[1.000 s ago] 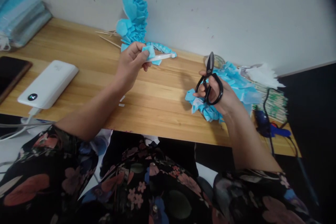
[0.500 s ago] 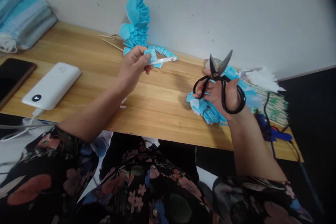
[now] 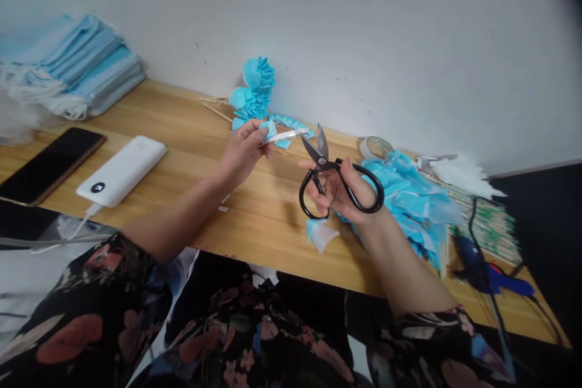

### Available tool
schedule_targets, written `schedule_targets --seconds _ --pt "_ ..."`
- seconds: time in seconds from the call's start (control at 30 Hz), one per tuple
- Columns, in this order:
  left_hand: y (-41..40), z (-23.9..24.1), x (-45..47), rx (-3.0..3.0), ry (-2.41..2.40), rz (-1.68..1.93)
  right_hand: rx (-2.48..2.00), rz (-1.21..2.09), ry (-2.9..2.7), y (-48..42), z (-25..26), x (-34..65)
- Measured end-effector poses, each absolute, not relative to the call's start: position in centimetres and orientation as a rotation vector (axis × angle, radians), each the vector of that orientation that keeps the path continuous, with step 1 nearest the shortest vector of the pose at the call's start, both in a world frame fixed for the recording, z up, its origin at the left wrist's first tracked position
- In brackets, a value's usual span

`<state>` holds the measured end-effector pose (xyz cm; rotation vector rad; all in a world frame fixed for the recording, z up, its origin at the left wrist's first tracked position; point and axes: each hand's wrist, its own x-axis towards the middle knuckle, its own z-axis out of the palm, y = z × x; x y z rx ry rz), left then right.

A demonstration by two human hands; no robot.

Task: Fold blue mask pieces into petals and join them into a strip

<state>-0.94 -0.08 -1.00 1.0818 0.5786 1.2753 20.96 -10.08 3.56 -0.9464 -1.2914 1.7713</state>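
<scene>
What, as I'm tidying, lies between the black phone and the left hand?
From the phone to the left hand, the head view shows a white power bank, then wooden tabletop.

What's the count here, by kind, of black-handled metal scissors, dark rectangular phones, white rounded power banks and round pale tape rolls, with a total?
Black-handled metal scissors: 1
Dark rectangular phone: 1
White rounded power bank: 1
Round pale tape roll: 1
Total: 4
</scene>
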Motion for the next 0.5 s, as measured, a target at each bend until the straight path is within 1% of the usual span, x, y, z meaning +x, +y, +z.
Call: schedule_targets --seconds 0.27,0.5 --pt "0.0 -1.4 -1.0 1.063 0.539 1.273 -0.786 1.851 -1.252 -10.0 0.8 21.1" --pt "-0.2 -1.8 -0.7 1.073 0.541 1.256 -0.722 1.894 -1.147 -10.3 0.4 20.6"
